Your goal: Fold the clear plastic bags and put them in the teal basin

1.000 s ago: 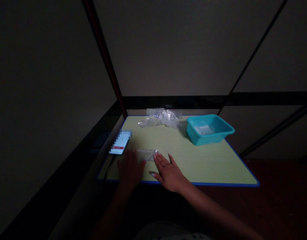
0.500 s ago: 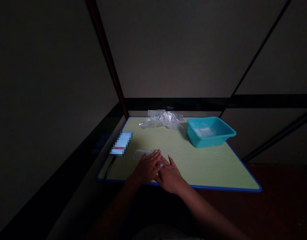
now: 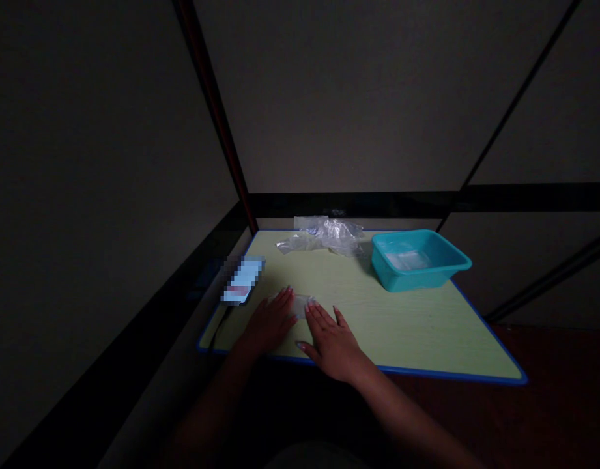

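A small clear plastic bag lies flat on the table, partly covered by my hands. My left hand rests palm down over its left part, fingers stretched out. On the right edge of the bag are the fingertips of my right hand, which lies flat with its thumb spread to the left. Neither hand grips anything. Whatever lies beneath the palms is hidden.
A teal plastic basin with clear plastic inside stands at the right. Crumpled clear plastic bags lie along the back edge. On the left is a phone with its screen blurred out, a dark cable near it. Walls stand behind and left.
My left hand has slid left off my right hand, so the two are now apart and the middle of the plastic bag shows between them. The view has shifted slightly.
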The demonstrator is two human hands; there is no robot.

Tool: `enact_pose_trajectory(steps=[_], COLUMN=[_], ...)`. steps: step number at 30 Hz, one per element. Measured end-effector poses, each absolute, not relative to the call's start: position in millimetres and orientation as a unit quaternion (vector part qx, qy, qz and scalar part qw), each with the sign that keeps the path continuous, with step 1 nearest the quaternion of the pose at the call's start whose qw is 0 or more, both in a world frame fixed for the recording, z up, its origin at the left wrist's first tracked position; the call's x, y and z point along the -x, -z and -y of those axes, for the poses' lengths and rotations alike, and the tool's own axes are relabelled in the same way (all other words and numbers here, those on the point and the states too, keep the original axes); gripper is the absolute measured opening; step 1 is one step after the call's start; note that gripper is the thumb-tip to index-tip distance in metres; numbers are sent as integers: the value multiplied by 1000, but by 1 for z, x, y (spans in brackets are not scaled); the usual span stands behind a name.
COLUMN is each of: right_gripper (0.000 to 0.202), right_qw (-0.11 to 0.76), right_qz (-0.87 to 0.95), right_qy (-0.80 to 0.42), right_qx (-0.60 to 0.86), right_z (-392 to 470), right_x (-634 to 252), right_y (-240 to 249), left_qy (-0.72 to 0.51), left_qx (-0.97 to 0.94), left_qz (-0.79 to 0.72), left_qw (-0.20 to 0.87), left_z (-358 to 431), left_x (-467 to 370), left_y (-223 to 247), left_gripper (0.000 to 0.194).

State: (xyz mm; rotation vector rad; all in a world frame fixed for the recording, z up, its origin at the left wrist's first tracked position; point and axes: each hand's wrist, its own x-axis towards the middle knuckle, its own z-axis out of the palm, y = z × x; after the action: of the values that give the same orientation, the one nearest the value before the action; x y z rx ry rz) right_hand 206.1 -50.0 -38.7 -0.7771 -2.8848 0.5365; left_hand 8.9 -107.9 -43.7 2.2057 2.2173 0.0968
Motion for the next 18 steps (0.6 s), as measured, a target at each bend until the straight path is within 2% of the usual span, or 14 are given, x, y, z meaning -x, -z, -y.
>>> enact_pose_trajectory(steps=[6, 10, 14, 18], right_gripper=[71, 71, 70, 67], right_qw=[48, 51, 53, 50], right_qz=[948, 949, 949, 950], right_qy=[-181, -182, -184, -177], right_qx=[257, 253, 251, 251], right_z=[49, 49, 50, 50], right_x=[-206, -206, -206, -206], right_y=[39, 38, 36, 34], left_qy=[-13, -58, -111, -102], left_qx=[-652, -660, -727, -716], left_qz=[-758, -749, -677, -688], left_qw=[5, -20, 35, 69], left_z=[110, 110, 107, 101], left_x=[-3, -23, -50, -60], left_y=[40, 42, 38, 32], left_gripper=[55, 54, 54, 55])
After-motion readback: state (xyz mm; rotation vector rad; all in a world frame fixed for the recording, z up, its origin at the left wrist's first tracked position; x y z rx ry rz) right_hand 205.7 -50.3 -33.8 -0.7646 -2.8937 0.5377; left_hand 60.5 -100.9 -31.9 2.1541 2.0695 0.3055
